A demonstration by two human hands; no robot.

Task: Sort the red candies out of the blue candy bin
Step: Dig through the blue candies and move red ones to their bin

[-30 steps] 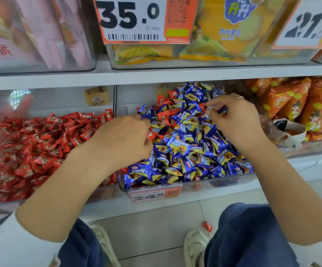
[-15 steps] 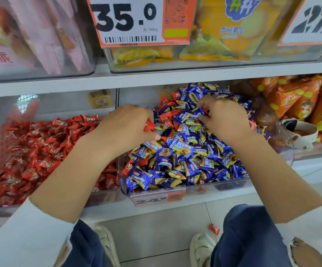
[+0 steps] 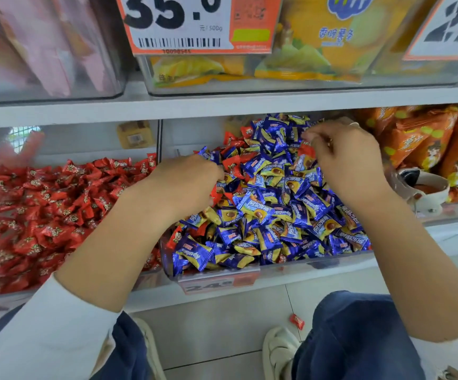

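Note:
A clear bin (image 3: 315, 263) on the lower shelf holds a heap of blue candies (image 3: 266, 212). Red candies (image 3: 232, 164) lie mixed into the heap, mostly at its back left, and one (image 3: 175, 237) sits at the front left. My left hand (image 3: 186, 185) rests at the heap's left edge, fingers curled, with red wrappers showing under them. My right hand (image 3: 345, 160) is at the back right of the heap, its fingertips pinched on a red candy (image 3: 306, 150). The neighbouring bin on the left holds only red candies (image 3: 44, 215).
Orange snack bags (image 3: 430, 144) fill the bin to the right, with a white scoop (image 3: 425, 193) in front. A shelf board (image 3: 222, 105) with more bins hangs close above. One red candy (image 3: 297, 321) lies on the floor between my shoes. A price tag (image 3: 217, 283) fronts the blue bin.
My right hand has shifted right along the back of the blue heap and pinched a red candy. My left hand has stayed at the heap's left edge with red wrappers in it.

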